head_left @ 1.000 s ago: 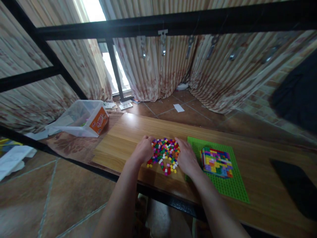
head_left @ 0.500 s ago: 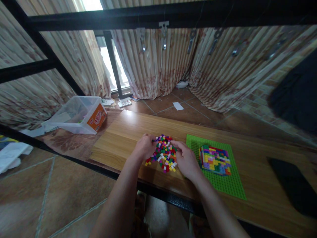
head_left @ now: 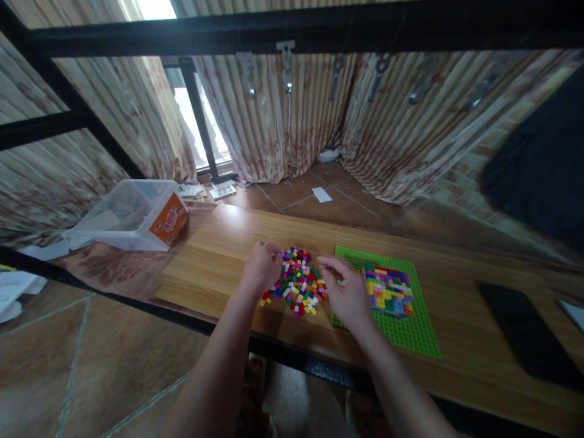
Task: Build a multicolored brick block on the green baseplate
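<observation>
A loose heap of small building bricks in many colours lies on the wooden table. At its left edge is my left hand, fingers curled and closed; whatever they pinch is too small to make out. My right hand is just right of the heap, over the left side of a green baseplate. Its thumb and index finger come together in a pinch, and I cannot make out what is between them. On the baseplate stands a block-shaped build of multicoloured bricks, close to the right hand's knuckles.
A clear plastic box with an orange label stands beyond the table's left end. A dark flat object lies on the table at right. Black metal bars run across above. Papers lie on the tiled floor behind.
My right hand has lifted away from the heap and moved right relative to it, toward the baseplate. My left hand has drawn slightly left. The whole view has shifted a little.
</observation>
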Tool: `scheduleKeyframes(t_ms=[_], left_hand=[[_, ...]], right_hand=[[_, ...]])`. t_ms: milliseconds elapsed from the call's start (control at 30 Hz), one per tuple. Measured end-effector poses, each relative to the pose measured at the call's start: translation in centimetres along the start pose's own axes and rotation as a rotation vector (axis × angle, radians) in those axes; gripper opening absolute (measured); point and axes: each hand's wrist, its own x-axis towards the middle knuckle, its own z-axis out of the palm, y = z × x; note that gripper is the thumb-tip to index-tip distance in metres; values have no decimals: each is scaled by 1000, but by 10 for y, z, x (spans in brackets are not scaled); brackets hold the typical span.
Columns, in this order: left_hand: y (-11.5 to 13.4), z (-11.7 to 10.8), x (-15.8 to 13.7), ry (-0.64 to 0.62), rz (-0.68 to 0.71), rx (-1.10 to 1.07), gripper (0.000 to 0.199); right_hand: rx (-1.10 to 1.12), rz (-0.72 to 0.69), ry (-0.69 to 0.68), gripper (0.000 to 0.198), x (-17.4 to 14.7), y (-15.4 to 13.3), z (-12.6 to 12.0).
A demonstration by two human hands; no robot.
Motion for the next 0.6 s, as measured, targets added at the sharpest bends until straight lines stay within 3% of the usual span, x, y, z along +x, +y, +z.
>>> scheduleKeyframes(t_ms=[67,233,400,600], left_hand=[[6,-2,-2,-102,45,-240,21],[23,3,-15,-498,179,-778,27],[35,10,-25,-662,144,-885,34],[47,23,-31,-715,151,-853,33]], right_hand=[[14,-31,-1,23,-1,-4,-2],[26,-104,-35,23,-5,-12,-10],[-10,-169,-76,19,-10,-16,-26],[-156,-173,-39,14,-21,-14,-55]])
